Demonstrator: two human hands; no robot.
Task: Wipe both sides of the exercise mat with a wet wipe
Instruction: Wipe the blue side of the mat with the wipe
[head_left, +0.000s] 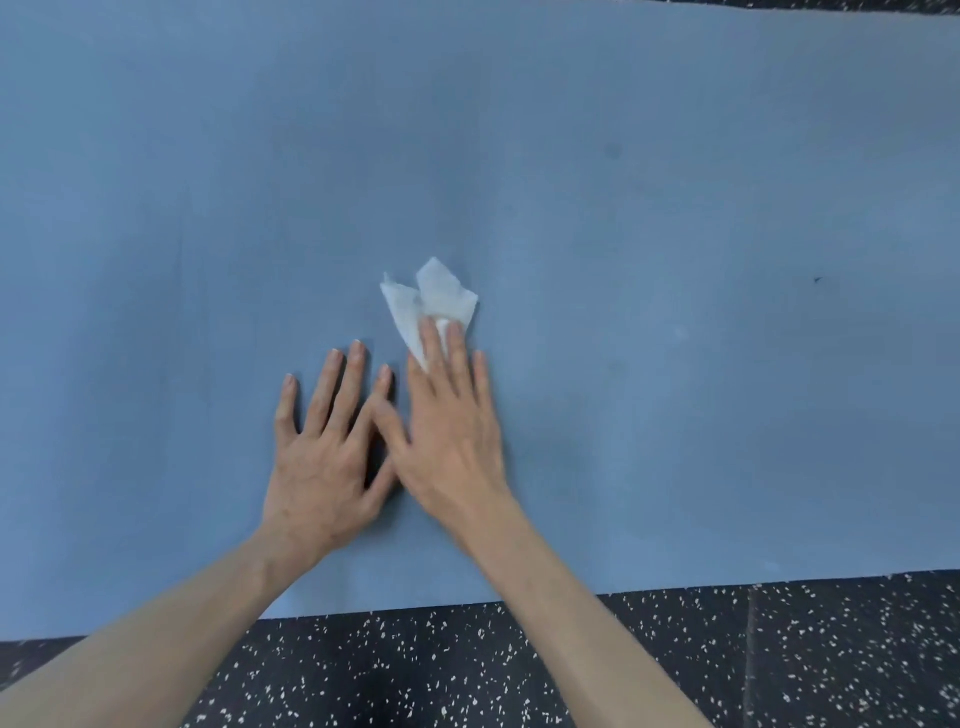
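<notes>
While the crumpled white wet wipe is pressed onto the flat blue foam exercise mat under the right hand, straight fingers slightly spread, the mat is steadied by the left hand, fingers splayed flat, probably against sliding.

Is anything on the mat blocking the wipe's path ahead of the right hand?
Nothing visible does. The right hand presses the wet wipe flat on the blue mat, and the surface beyond it is bare. The left hand rests flat beside it.

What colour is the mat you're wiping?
The exercise mat is a plain blue-grey with no pattern, seen clearly in the head view.
</notes>
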